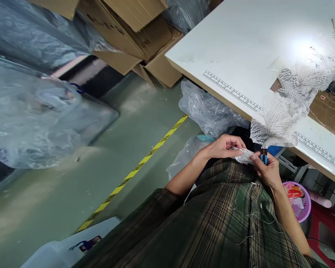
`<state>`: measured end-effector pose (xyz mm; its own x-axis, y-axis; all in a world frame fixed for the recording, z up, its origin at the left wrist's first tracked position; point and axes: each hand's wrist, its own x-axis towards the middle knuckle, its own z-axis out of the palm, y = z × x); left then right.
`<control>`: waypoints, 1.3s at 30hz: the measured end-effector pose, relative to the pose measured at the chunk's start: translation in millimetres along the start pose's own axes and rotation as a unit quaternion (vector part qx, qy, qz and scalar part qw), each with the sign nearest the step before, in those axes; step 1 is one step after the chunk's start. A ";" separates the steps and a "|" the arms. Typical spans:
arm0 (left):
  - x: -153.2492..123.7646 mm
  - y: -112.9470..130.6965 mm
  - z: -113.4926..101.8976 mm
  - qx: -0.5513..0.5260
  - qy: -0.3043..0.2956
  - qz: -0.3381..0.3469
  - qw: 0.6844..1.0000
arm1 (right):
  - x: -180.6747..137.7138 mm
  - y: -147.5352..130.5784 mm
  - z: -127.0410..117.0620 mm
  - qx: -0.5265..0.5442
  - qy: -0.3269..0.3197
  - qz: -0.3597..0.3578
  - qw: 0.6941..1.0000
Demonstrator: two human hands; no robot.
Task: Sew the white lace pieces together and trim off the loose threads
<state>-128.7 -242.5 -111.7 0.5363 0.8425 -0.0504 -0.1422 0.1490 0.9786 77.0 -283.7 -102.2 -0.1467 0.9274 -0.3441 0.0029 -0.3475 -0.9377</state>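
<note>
The person sits at the counter's (240,44) edge and holds a small white lace strip (243,155) over the lap, clear of the counter, at 4 o'clock from the picture's middle. The left hand (226,146) has a clenched grip, fingertips pinching the strip's end at 10 o'clock. The right hand (265,170) grasps the other end under its thumb, with a blue tool (264,158) tucked upright in the same fingers. Its blades cannot be made out.

Held at both ends, the strip seems to be kept spread and flat between the hands, close under the eyes. The tool likely stays in the right hand so that nothing need be put down.

The strip's long axis runs from 10 to 4 o'clock, from left hand to right, and its face is turned up toward the camera.

A lace heap (293,93) spills over the counter's rim at 1 o'clock from the hands. A pink basket (303,208) stands at 4 o'clock from them, and plastic bags (209,111) lie at 11.
</note>
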 end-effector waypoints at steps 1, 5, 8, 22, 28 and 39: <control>0.0 0.8 -0.4 0.005 -0.005 -0.010 1.000 | 0.1 0.3 0.0 0.004 0.003 0.000 1.000; 1.3 2.3 -0.2 0.010 -0.004 -0.030 0.999 | -0.5 -0.4 1.0 0.014 0.005 0.003 1.000; 2.4 1.4 2.7 -0.017 0.015 -0.038 0.999 | -1.4 -1.7 1.9 0.018 0.001 0.006 1.000; 2.4 -2.1 2.5 -0.068 0.084 -0.064 0.992 | 9.0 4.9 9.3 0.060 0.053 0.068 0.994; 0.6 -2.5 -0.8 -0.048 0.071 -0.055 0.995 | 11.5 6.9 8.1 0.049 0.057 0.063 0.995; -0.8 2.3 -1.2 0.012 0.054 -0.046 0.997 | 7.8 3.4 7.5 0.036 0.064 0.038 0.997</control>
<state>-130.4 -242.2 -109.6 0.4528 0.8771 -0.1605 -0.0755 0.2170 0.9732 68.4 -278.7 -107.7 -0.0220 0.9065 -0.4217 -0.0634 -0.4222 -0.9043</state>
